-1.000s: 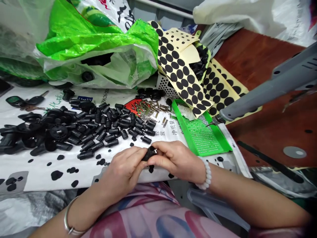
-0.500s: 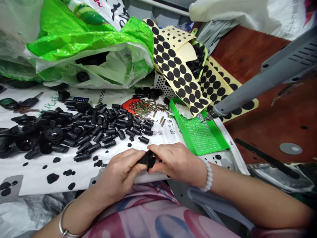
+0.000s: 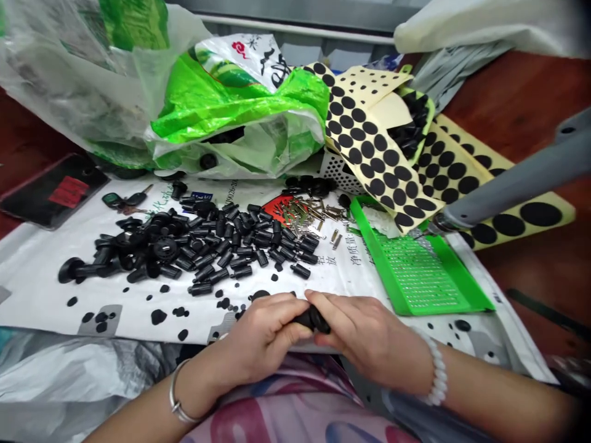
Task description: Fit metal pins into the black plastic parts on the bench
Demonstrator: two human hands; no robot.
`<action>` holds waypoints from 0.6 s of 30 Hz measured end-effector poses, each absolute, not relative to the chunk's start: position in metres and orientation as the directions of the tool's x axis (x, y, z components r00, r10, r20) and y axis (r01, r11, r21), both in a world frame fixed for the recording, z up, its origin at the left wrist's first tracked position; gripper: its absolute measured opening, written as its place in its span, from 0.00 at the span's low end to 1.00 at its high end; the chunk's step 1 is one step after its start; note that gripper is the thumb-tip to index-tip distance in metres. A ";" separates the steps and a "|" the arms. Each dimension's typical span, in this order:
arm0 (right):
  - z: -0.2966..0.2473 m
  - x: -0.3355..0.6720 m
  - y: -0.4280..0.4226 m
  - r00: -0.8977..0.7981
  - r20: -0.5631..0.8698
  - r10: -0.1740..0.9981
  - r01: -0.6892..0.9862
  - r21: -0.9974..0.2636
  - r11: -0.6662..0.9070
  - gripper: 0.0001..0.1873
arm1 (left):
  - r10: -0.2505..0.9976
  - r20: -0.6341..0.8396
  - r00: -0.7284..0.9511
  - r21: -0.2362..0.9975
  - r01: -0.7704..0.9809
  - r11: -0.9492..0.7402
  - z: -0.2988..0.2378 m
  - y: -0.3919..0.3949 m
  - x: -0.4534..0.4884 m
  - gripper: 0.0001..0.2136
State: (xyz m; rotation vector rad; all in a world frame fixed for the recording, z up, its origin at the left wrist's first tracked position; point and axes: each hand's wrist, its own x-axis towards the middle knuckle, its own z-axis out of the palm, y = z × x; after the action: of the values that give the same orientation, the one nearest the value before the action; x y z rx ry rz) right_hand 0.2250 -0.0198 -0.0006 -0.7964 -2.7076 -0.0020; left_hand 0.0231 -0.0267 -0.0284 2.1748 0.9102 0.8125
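Close to the front edge of the white-covered table, my left hand [image 3: 265, 332] is closed around one end of a black plastic part [image 3: 318, 320]. My right hand [image 3: 369, 335] is closed over the part's other end, its fingertips on top. The fingers cover much of the part, so its full shape is hidden. Beyond the hands lies a heap of short black ribbed cylinders [image 3: 240, 264], with black round-based parts [image 3: 165, 249] at its left. Small metal pieces [image 3: 307, 212] are piled behind the heap.
At right, a shallow green tray [image 3: 401, 304] holds rows of small screws. A grey electric screwdriver [image 3: 508, 191] reaches in above it. Sheets of black round stickers [image 3: 369, 147] lean at the back beside a green plastic bag [image 3: 231, 117]. Keys [image 3: 124, 200] lie left.
The camera view has swung left, so everything appears farther right. Both hands stay on the black part, which now sits at a different angle, with the right fingers laid farther over it.
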 end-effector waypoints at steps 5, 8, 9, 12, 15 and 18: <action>-0.012 0.219 -0.014 -0.736 0.219 0.641 0.572 -0.307 0.761 0.27 | 0.709 0.481 0.516 0.534 0.468 -0.704 -0.043 -0.025 0.025 0.10; -0.015 0.215 -0.015 -0.665 0.137 0.734 0.630 -0.424 0.651 0.24 | 0.688 0.514 0.512 0.411 0.557 -0.722 -0.046 -0.023 0.026 0.11; -0.015 0.213 -0.016 -0.640 0.113 0.760 0.648 -0.451 0.613 0.23 | 0.690 0.509 0.514 0.386 0.580 -0.717 -0.047 -0.023 0.026 0.11; -0.012 0.210 -0.016 -0.589 0.081 0.804 0.650 -0.544 0.531 0.18 | 0.699 0.492 0.519 0.375 0.599 -0.708 -0.045 -0.020 0.025 0.11; -0.005 0.210 -0.012 -0.586 0.117 0.802 0.572 -0.641 0.512 0.15 | 0.722 0.487 0.492 0.448 0.569 -0.689 -0.041 -0.018 0.022 0.11; -0.003 0.210 -0.008 -0.599 0.217 0.771 0.506 -0.643 0.574 0.16 | 0.760 0.464 0.456 0.510 0.564 -0.650 -0.035 -0.017 0.017 0.10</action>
State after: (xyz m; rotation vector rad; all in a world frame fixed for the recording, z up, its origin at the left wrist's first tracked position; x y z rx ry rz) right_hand 0.2096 -0.0079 -0.0030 -1.0218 -2.3268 0.7355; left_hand 0.0169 -0.0169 -0.0348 2.4261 1.1345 0.9888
